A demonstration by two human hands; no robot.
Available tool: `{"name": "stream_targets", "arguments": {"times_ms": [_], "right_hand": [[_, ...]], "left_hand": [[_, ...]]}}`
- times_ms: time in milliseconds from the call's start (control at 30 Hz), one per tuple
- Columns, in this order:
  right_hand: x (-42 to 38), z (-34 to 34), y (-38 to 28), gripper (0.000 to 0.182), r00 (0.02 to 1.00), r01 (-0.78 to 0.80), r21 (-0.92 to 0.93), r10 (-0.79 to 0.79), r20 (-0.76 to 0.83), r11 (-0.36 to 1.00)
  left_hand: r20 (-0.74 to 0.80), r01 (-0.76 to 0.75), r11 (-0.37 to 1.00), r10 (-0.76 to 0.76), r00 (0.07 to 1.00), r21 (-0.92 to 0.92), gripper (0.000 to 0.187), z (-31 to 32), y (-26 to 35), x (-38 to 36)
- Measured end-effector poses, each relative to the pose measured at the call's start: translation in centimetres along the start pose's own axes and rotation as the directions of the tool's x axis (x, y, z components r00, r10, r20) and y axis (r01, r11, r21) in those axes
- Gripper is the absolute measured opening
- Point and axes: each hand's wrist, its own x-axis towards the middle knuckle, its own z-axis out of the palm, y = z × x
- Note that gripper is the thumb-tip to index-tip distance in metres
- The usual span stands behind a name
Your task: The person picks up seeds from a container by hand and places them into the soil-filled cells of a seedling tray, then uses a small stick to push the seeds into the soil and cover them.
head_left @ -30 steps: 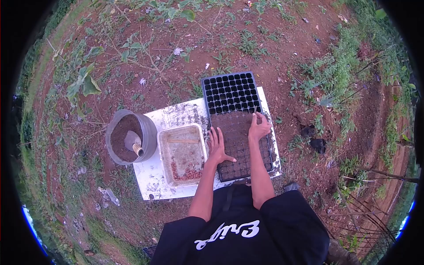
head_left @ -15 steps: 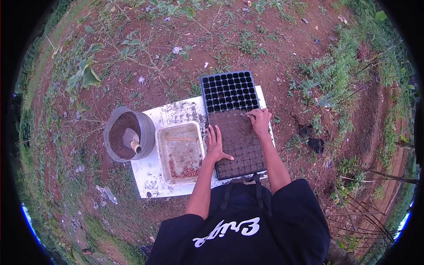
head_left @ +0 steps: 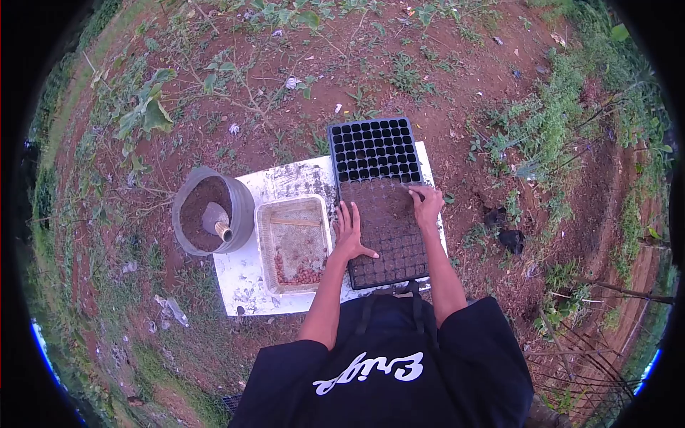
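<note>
A seedling tray (head_left: 389,232) packed with dark soil lies on the white board, its cells showing as a grid. My left hand (head_left: 347,234) rests along its left edge, fingers spread and thumb over the soil. At the tray's upper right edge, my right hand (head_left: 427,204) has thumb and fingertips drawn together, touching or just above the soil; anything between them is too small to make out. Behind, a black seedling tray (head_left: 374,148) with unfilled cells adjoins the soil-filled one.
Left of the trays, a pale plastic basket (head_left: 260,246) holds small reddish seeds or bulbs (head_left: 307,275) and a wooden stick (head_left: 295,222). A grey bucket (head_left: 242,207) of soil with a trowel (head_left: 214,217) stands further left. The white board (head_left: 239,282) lies on weedy ground.
My right hand has shifted slightly toward me along the tray's right edge, its fingers drawn closer together. My left hand stays at the left edge. The whole view has tilted slightly.
</note>
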Motion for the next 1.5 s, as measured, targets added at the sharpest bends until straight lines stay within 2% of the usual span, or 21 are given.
{"name": "stream_targets", "arguments": {"times_ms": [133,267,333,367,467,500,600,633,667,733,867,933,967,1000,1067,1133,1167,1267,1333,1400,1500], "right_hand": [[-3.9,-1.0,-0.6,0.012,0.985,-0.138,-0.044,0.132,-0.11,0.989],[-8.5,-1.3,-0.9,0.015,0.999,-0.016,-0.013,0.015,-0.032,1.0],[-10.0,-1.4,-1.0,0.015,0.998,-0.019,-0.066,0.023,0.063,0.998],[-10.3,-1.3,-0.9,0.015,0.998,-0.013,-0.023,0.014,0.064,1.0],[-10.9,-1.1,-1.7,0.013,0.999,0.031,0.038,-0.033,0.041,0.999],[-10.9,-1.1,-2.5,0.012,1.0,0.019,0.054,-0.019,-0.01,0.998],[-11.2,-1.0,-4.5,0.015,1.0,0.006,0.094,-0.005,-0.02,0.996],[-11.4,-1.0,-5.2,0.018,0.99,-0.125,0.272,0.102,0.098,0.954],[-11.5,-1.0,-5.8,0.02,0.956,-0.269,0.423,0.185,0.229,0.865],[-11.9,-0.4,-5.9,0.024,0.973,-0.164,0.378,0.088,0.212,0.911],[-12.8,1.1,-6.8,0.024,0.966,0.054,0.316,-0.13,0.223,0.947],[-13.6,1.2,-8.5,0.023,0.96,0.109,0.293,-0.177,0.216,0.95],[-14.1,1.1,-9.9,0.026,0.936,-0.077,0.371,-0.061,0.346,0.925],[-14.4,1.1,-11.5,0.029,0.878,-0.265,0.42,0.036,0.477,0.868],[-14.9,2.0,-13.3,0.034,0.849,-0.262,0.389,0.02,0.527,0.883],[-15.6,3.2,-14.8,0.034,0.86,0.19,0.389,-0.344,0.377,0.901],[-16.0,3.5,-15.9,0.032,0.849,0.233,0.402,-0.387,0.361,0.885],[-16.9,5.5,-17.8,0.031,0.747,0.269,0.397,-0.45,0.488,0.878],[-16.9,7.5,-17.9,0.022,0.681,0.389,0.37,-0.534,0.501,0.844],[-16.6,9.1,-18.0,0.017,0.56,0.567,0.091,-0.465,0.686,0.818],[-16.7,10.0,-17.8,0.012,0.532,0.721,-0.032,-0.524,0.665,0.692]], "left_hand": [[0.0,0.052,0.998,-0.052,0.999,0.022,0.169,-0.7,0.8,-0.5],[-0.083,0.056,0.995,-0.049,0.995,0.087,0.153,-0.7,2.0,-2.9],[-0.253,-0.113,0.993,0.102,0.962,-0.03,0.137,-0.4,1.8,-4.3],[-0.339,-0.107,0.992,0.077,0.938,-0.071,0.109,0.0,2.0,-5.4],[-0.309,-0.123,0.943,0.022,0.951,-0.311,0.083,0.0,1.5,-7.8],[-0.379,-0.093,0.911,-0.073,0.923,-0.401,0.05,-0.8,2.5,-8.9],[-0.446,-0.051,0.834,-0.242,0.862,-0.55,0.029,-1.2,1.6,-10.9],[-0.518,-0.074,0.845,-0.254,0.817,-0.53,0.018,-1.5,1.0,-11.7],[-0.513,-0.067,0.844,-0.259,0.818,-0.532,0.018,-1.9,0.3,-12.5],[-0.346,0.194,0.752,-0.495,0.797,-0.63,0.018,-3.5,-1.1,-14.1],[-0.358,0.292,0.79,-0.529,0.77,-0.539,0.022,-4.8,-6.0,-15.6],[-0.771,0.01,0.978,-0.171,0.614,-0.209,0.02,-5.2,-7.0,-15.9],[-0.768,0.005,0.977,-0.17,0.618,-0.212,0.02,-5.3,-7.4,-16.1],[-0.653,0.055,0.928,-0.3,0.696,-0.368,0.016,-5.5,-7.9,-16.3],[-0.341,0.203,0.754,-0.498,0.798,-0.625,0.012,-5.9,-9.0,-16.7],[-0.401,0.243,0.85,-0.449,0.798,-0.468,0.01,-6.1,-9.7,-16.4],[-0.457,0.279,0.916,-0.387,0.801,-0.287,0.011,-6.1,-9.8,-16.2],[-0.589,0.361,0.925,-0.36,0.724,-0.122,0.03,-5.8,-9.2,-16.1],[-0.594,0.327,0.928,-0.368,0.715,-0.18,0.03,-6.0,-9.2,-16.1],[-0.601,0.296,0.927,-0.374,0.707,-0.23,0.03,-6.0,-9.5,-15.9],[-0.451,0.292,0.903,-0.414,0.791,-0.316,0.023,-6.2,-10.3,-15.8]]}}
